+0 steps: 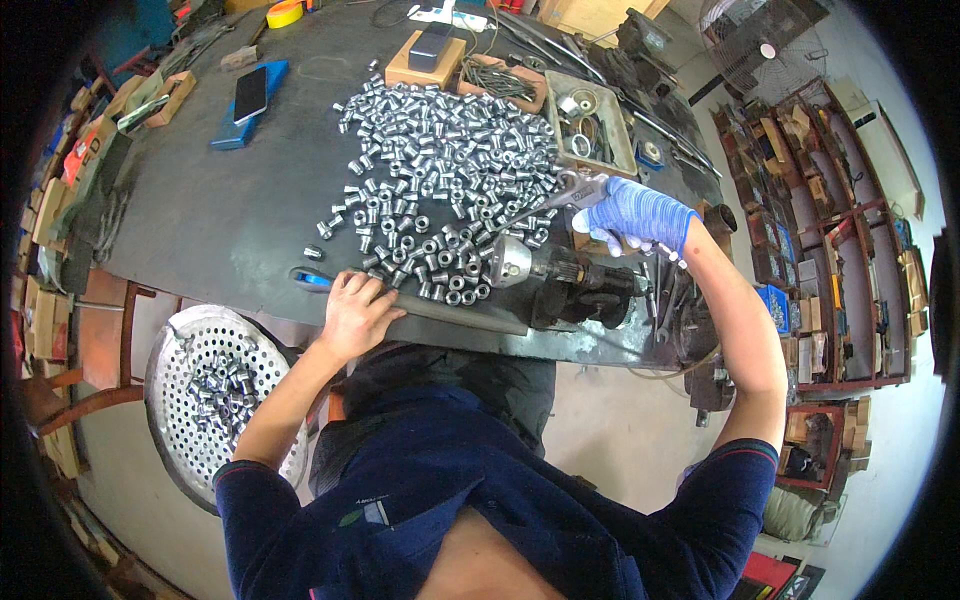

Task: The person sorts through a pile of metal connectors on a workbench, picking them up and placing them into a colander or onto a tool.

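My gloved right hand (632, 218) is wrapped round a grey air blow gun (582, 192). Its thin nozzle slants down to the left, above the round metal chuck (512, 261) of a small motor-driven spindle (575, 275) at the bench's near edge. My bare left hand (360, 312) rests at that edge, left of the chuck, with bent fingers. What lies under those fingers is hidden. A blue-ended tool (312, 280) shows just left of this hand, and a long grey bar (460, 316) runs from it toward the spindle. Many shiny metal bushings (440, 170) are spread beyond both hands.
A perforated metal bowl (175, 370) with more bushings stands lower left. On the dark bench (190, 220) lie a phone (251, 95), a wooden block (425, 62) and a parts tray (625, 155). Shelving (850, 270) and a fan (765, 50) stand to the right.
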`<action>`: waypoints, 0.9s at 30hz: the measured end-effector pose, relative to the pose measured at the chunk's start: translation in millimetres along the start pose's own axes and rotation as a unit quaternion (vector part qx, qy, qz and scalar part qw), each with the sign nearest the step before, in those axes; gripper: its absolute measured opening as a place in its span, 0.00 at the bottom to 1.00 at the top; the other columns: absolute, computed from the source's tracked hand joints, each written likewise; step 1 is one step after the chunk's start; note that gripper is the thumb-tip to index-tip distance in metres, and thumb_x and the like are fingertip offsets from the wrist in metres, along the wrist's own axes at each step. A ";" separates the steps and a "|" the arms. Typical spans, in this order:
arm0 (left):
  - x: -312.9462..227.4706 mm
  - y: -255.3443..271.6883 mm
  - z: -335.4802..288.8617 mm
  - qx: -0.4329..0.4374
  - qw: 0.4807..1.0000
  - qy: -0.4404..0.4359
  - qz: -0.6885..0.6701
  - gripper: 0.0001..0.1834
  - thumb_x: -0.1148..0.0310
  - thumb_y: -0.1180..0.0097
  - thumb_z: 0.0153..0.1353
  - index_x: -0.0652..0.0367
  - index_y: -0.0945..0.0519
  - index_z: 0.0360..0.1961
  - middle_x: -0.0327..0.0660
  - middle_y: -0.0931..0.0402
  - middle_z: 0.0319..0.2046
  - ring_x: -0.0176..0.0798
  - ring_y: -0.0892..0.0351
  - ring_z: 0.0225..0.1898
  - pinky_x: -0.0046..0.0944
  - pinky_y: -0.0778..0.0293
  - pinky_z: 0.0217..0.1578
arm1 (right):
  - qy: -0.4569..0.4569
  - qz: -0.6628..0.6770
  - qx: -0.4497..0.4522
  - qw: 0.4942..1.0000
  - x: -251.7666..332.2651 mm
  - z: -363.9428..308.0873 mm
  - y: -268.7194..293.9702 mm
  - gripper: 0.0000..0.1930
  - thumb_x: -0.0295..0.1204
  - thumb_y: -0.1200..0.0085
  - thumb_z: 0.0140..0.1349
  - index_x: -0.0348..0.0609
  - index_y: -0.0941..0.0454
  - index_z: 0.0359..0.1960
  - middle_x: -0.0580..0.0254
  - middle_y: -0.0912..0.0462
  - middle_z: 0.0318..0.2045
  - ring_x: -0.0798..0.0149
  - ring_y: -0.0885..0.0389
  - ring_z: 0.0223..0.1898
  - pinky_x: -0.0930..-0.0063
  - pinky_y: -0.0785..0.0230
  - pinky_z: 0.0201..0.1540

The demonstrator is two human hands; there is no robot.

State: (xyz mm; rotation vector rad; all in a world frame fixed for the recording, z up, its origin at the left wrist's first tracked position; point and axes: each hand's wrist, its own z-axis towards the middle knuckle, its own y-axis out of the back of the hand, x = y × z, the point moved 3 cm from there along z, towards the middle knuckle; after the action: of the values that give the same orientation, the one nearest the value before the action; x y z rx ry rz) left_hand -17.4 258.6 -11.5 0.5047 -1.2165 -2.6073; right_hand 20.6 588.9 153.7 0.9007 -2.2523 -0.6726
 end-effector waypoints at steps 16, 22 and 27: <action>-2.6 2.6 -4.0 -0.040 0.998 0.052 -0.003 0.14 0.66 0.36 0.35 0.58 0.21 0.26 0.39 0.32 0.26 0.43 0.32 0.32 0.43 0.38 0.36 | -0.001 -0.077 -0.076 0.994 -15.2 -1.5 9.2 0.16 0.41 0.45 0.51 0.40 0.26 0.17 0.65 0.31 0.06 0.74 0.37 0.06 0.78 0.47 0.07; -0.2 0.4 -6.0 -0.049 0.998 0.044 -0.003 0.14 0.65 0.36 0.35 0.58 0.21 0.26 0.40 0.31 0.27 0.44 0.32 0.32 0.44 0.37 0.36 | 0.019 -0.052 0.041 0.998 -27.7 -15.6 -3.7 0.20 0.43 0.45 0.50 0.42 0.30 0.09 0.65 0.33 0.04 0.74 0.40 0.04 0.79 0.52 0.06; -1.9 1.0 -7.9 -0.044 0.997 0.054 -0.015 0.14 0.65 0.36 0.36 0.58 0.21 0.26 0.40 0.31 0.27 0.45 0.32 0.33 0.44 0.37 0.35 | 0.041 -0.053 0.014 0.998 -22.9 -9.4 0.4 0.18 0.40 0.49 0.53 0.44 0.31 0.10 0.65 0.31 0.06 0.74 0.39 0.04 0.81 0.49 0.05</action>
State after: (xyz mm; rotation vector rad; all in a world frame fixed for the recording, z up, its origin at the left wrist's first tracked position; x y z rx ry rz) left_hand -12.5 253.1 -15.1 0.6416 -1.0651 -2.6071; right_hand 40.2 604.0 152.3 1.0483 -2.1596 -0.6403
